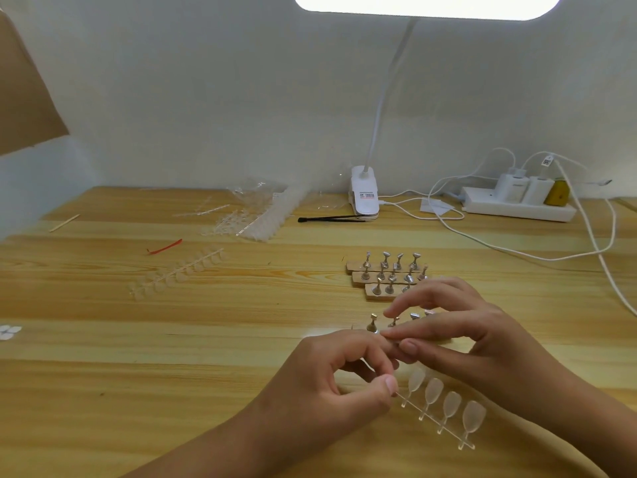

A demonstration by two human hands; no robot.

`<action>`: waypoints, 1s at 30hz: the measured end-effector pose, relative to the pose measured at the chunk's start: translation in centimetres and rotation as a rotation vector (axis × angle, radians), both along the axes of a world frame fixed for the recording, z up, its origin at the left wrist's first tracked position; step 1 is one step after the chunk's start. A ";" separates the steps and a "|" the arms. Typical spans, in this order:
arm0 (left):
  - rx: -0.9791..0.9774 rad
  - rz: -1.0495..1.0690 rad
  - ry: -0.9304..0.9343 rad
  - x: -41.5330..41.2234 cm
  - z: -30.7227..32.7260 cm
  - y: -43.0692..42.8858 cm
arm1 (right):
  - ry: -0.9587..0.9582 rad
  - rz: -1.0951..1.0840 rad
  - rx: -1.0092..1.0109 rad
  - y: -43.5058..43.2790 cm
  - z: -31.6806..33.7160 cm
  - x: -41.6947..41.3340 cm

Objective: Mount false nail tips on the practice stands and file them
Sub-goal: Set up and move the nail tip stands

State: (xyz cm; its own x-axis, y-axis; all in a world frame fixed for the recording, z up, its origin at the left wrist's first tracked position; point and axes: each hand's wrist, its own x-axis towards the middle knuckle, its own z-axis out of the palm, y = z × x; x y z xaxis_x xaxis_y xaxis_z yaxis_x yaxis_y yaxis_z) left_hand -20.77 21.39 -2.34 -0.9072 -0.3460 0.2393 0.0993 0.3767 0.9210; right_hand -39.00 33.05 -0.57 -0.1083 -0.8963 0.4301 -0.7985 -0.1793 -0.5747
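Toward the counter's [206,339] near edge, right of its middle, the left hand [331,384] pinches one end of a clear strip of nail tips [444,407] between thumb and curled fingers. Four tips remain on the strip, which lies slanting toward the right.

The right hand [458,343] meets the left just beyond. Its grip has thumb and forefinger drawn close against the left forefinger; whether they pinch a tip I cannot tell.

Under those fingers stands a practice stand [372,324], showing four metal pegs. Just behind it three more stands [386,270] sit side by side, the nearest partly hidden by the right hand.

Further left lie a second strip of tips [175,272], one red sliver [165,247] and one wooden stick [64,222].

Along the far edge are clear bags of tips [255,215], a black tool [331,219], the lamp's clip [364,198] and a power strip [517,205] holding three plugs.
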 end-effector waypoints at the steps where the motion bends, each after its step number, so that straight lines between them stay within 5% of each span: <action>1: 0.001 0.004 0.009 -0.1 0.0 0.0 | -0.006 -0.006 -0.004 -0.1 -0.1 0.0; 12: -0.004 -0.022 -0.001 -0.2 -0.1 -0.5 | -0.083 -0.097 -0.033 -1.1 -0.7 0.0; 19: 0.036 -0.128 -0.144 -0.4 -0.5 -0.3 | 0.215 -0.271 -0.193 -3.1 -2.0 0.1; 30: 0.008 -0.154 -0.141 -0.6 -0.5 -0.4 | 0.339 -0.288 -0.217 -3.3 -2.6 0.0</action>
State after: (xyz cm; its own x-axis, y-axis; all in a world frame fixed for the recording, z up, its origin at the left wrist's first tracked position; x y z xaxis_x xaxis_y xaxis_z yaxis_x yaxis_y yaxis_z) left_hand -21.32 21.00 -2.80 -0.9738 -0.2023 0.1040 0.0250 0.3593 0.9329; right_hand -39.02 29.70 -3.15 -0.1597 -0.7365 0.6573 -0.9688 -0.0109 -0.2476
